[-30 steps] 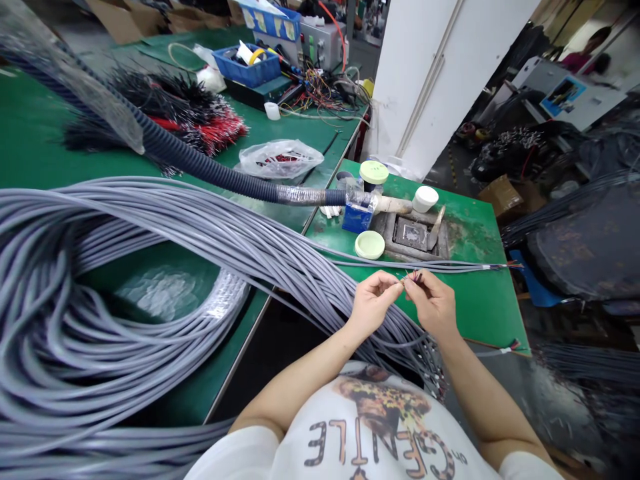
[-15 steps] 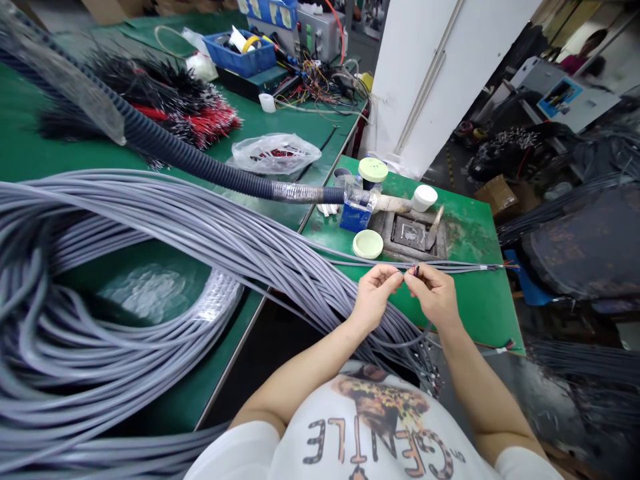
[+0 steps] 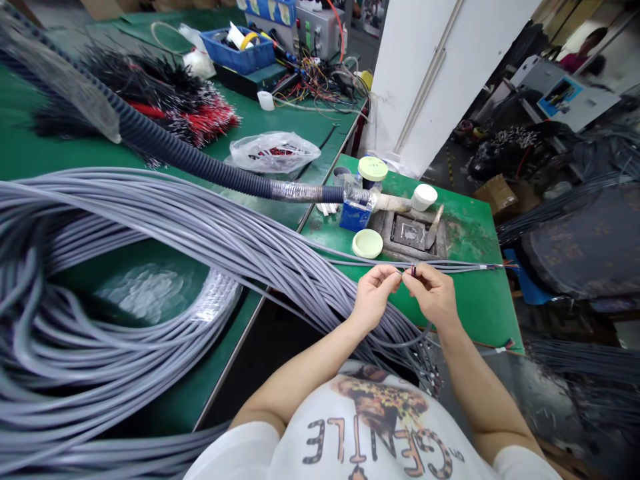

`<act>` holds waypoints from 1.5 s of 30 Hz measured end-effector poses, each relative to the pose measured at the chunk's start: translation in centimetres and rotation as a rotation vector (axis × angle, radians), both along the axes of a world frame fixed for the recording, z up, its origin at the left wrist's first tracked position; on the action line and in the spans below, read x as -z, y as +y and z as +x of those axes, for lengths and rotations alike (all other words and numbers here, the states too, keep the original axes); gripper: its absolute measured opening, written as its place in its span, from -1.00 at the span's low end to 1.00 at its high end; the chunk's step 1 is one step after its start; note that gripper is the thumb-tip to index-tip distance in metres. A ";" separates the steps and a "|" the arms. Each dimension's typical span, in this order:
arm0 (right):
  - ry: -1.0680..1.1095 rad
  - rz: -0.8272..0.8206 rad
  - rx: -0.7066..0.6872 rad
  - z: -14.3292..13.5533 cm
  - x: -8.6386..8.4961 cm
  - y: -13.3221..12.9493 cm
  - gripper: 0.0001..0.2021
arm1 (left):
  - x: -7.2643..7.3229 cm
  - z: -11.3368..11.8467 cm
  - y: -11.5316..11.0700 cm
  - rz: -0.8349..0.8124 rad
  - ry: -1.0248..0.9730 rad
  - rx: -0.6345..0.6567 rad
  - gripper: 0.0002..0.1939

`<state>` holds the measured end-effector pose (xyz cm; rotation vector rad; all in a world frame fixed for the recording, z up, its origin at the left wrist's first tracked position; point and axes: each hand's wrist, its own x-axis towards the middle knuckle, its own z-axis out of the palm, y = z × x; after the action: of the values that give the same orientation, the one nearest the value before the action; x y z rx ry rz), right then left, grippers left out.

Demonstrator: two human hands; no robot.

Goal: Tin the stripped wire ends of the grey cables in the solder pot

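Thin coloured wires (image 3: 413,269) stick out between the fingertips of my right hand (image 3: 434,295), which is closed in a pinch on them. A grey cable (image 3: 426,331) runs down below that hand. My left hand (image 3: 374,293) meets it fingertip to fingertip, thumb and forefinger pinched on a wire tip too small to see well. Under and beside both hands lies a thick bundle of grey cables (image 3: 280,250), with stripped ends (image 3: 427,373) hanging close to my shirt. Just beyond my fingers, more grey cables (image 3: 460,267) lie across the green table.
A blackened metal pot (image 3: 411,231) holds a scraper (image 3: 434,230). Around it stand a pale green lid (image 3: 367,244), a white cup (image 3: 424,197) and a lidded jar (image 3: 373,169). A ribbed hose (image 3: 215,163) crosses the bench. Black and red wires (image 3: 210,123) lie far left.
My hands have barely moved; the fingertips are slightly further apart and the wires in my right hand have turned a little. The view has shifted very slightly.
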<state>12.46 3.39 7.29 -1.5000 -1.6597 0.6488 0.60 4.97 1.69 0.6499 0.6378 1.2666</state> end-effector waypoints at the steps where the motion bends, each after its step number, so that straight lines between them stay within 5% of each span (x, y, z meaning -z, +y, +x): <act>1: 0.009 0.011 0.017 -0.1 0.1 0.0 -0.80 | -0.1 0.1 0.0 0.006 0.006 -0.007 -0.76; 8: -0.032 -0.030 0.103 1.9 0.6 1.7 -0.78 | 0.4 0.6 0.3 0.013 0.125 0.010 -0.75; 15: -0.531 -0.171 0.119 8.5 1.4 9.4 -0.70 | 1.6 -1.1 0.1 0.471 0.594 -0.071 -0.85; 23: -0.839 -0.306 0.156 10.7 3.7 15.2 -0.75 | 2.0 -1.0 0.4 0.509 0.620 -0.056 -0.85; 45: -0.962 -0.423 0.122 10.3 4.6 18.0 -0.78 | 2.8 -1.2 0.8 0.666 0.753 -0.116 -0.86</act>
<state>22.78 21.38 2.67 -2.4439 -2.1634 0.1915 -0.61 5.80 -1.10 1.7086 0.8683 1.3322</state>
